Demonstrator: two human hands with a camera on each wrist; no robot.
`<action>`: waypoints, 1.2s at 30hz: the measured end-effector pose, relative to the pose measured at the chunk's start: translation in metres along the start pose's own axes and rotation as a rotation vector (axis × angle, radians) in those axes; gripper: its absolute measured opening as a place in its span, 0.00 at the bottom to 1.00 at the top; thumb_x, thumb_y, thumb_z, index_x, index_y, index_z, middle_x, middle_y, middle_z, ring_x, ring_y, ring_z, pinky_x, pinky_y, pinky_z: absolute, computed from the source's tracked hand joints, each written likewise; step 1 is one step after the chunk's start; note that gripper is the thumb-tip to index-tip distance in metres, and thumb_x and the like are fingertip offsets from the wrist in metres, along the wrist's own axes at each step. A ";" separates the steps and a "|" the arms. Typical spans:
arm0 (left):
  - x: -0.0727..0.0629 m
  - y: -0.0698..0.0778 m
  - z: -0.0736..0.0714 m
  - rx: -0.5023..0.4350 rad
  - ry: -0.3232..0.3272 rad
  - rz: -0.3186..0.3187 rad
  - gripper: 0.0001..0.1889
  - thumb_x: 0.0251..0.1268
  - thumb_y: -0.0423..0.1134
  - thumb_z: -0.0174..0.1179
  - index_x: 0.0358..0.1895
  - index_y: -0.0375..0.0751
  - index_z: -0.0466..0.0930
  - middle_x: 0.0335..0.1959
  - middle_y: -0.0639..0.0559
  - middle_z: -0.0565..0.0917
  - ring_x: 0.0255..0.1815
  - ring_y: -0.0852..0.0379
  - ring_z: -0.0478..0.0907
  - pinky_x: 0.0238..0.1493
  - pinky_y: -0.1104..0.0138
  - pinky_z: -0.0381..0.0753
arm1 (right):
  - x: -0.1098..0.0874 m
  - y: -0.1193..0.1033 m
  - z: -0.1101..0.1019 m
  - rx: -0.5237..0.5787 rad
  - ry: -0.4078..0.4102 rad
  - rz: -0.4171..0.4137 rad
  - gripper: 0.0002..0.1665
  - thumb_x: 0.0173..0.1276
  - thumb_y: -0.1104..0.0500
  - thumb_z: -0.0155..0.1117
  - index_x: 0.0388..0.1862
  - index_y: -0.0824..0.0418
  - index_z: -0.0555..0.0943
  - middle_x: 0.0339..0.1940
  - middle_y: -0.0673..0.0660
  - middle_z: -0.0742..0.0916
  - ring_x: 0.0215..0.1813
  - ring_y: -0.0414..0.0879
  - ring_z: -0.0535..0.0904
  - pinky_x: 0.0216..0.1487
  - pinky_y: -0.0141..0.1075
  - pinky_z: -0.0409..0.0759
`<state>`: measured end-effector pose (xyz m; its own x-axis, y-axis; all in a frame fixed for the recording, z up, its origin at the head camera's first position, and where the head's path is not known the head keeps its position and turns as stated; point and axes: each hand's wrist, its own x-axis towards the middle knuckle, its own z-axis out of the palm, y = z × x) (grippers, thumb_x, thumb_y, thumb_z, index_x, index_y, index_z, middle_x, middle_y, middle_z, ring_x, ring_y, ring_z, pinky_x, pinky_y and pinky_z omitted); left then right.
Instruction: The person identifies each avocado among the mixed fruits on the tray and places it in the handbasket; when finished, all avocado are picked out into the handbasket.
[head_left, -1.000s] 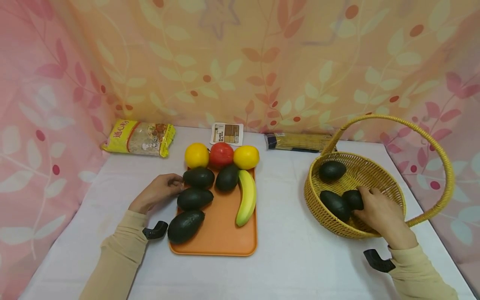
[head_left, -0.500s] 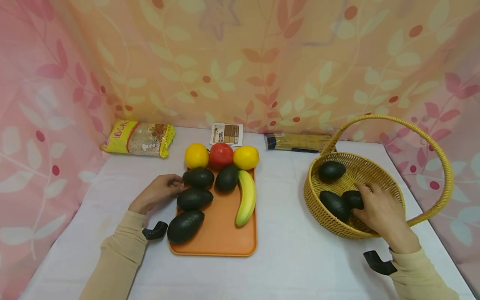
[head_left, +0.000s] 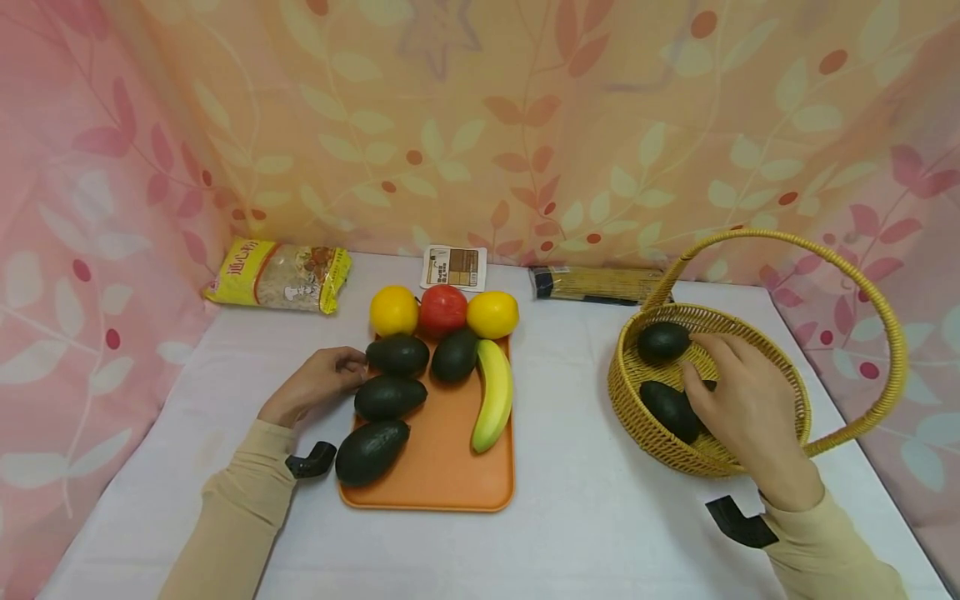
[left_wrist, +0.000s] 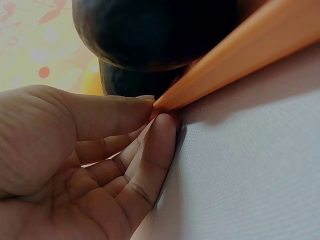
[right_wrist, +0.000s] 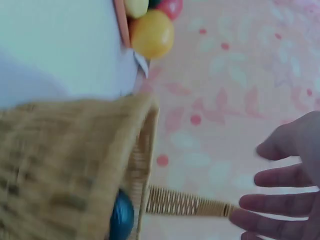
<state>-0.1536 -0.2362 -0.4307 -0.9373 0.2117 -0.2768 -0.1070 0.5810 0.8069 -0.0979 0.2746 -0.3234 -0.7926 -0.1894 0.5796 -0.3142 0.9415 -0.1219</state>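
Note:
My left hand pinches the left rim of an orange tray between thumb and fingers, plain in the left wrist view. Several dark green avocados and a banana lie on the tray; two yellow fruits and a red one sit at its far end. Over a woven basket, my right hand has its fingers spread, reaching close to the back avocado; contact is unclear. Another avocado lies nearer, and the hand mostly covers a third.
The basket's tall arched handle leans out to the right. Along the back lie a yellow food bag, a small printed packet and a pack of dry noodle-like sticks. Patterned cloth stands behind and at both sides.
My right hand has left the partly hidden avocado in the basket and moved up and forward toward the back one, fingers opening. The left hand stays at the tray rim.

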 end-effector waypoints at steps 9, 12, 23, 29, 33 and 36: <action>0.001 0.001 0.000 0.000 -0.011 -0.013 0.24 0.67 0.40 0.59 0.61 0.27 0.72 0.48 0.37 0.83 0.49 0.49 0.77 0.55 0.58 0.74 | 0.013 -0.054 0.025 0.075 0.051 -0.188 0.17 0.58 0.56 0.68 0.42 0.66 0.84 0.39 0.62 0.88 0.39 0.59 0.84 0.37 0.52 0.81; 0.002 0.000 -0.001 0.015 -0.006 -0.017 0.22 0.67 0.38 0.58 0.60 0.28 0.72 0.50 0.36 0.82 0.50 0.48 0.76 0.56 0.58 0.73 | 0.013 -0.078 0.036 0.095 0.020 -0.270 0.17 0.57 0.55 0.69 0.43 0.64 0.84 0.40 0.61 0.88 0.40 0.56 0.84 0.38 0.49 0.82; 0.002 -0.002 -0.003 0.011 -0.017 0.001 0.21 0.67 0.35 0.54 0.60 0.26 0.72 0.48 0.37 0.83 0.46 0.52 0.78 0.50 0.64 0.77 | -0.003 -0.170 0.074 0.140 -0.188 -0.606 0.25 0.58 0.51 0.72 0.53 0.55 0.78 0.51 0.56 0.84 0.53 0.51 0.80 0.53 0.43 0.79; 0.002 0.000 -0.002 0.018 -0.014 -0.001 0.22 0.68 0.36 0.55 0.60 0.26 0.72 0.50 0.36 0.82 0.49 0.50 0.78 0.53 0.60 0.76 | -0.009 -0.206 0.087 0.126 -0.267 -0.724 0.29 0.61 0.49 0.70 0.60 0.51 0.74 0.60 0.55 0.81 0.62 0.49 0.77 0.60 0.41 0.77; 0.001 0.000 -0.001 0.053 -0.001 -0.012 0.22 0.67 0.39 0.57 0.60 0.28 0.73 0.50 0.37 0.82 0.50 0.48 0.77 0.56 0.56 0.74 | -0.009 -0.222 0.093 0.099 -0.330 -0.787 0.29 0.67 0.48 0.64 0.66 0.49 0.72 0.68 0.55 0.76 0.69 0.51 0.72 0.65 0.42 0.74; 0.001 0.001 0.000 0.064 0.004 -0.010 0.23 0.67 0.39 0.58 0.60 0.28 0.73 0.49 0.37 0.83 0.50 0.47 0.77 0.57 0.54 0.74 | -0.010 -0.230 0.096 0.078 -0.374 -0.846 0.29 0.71 0.48 0.59 0.70 0.48 0.70 0.72 0.55 0.73 0.74 0.51 0.67 0.70 0.43 0.71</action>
<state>-0.1546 -0.2358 -0.4302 -0.9375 0.2025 -0.2829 -0.0956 0.6320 0.7691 -0.0677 0.0329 -0.3788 -0.3958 -0.8952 0.2047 -0.8885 0.4297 0.1612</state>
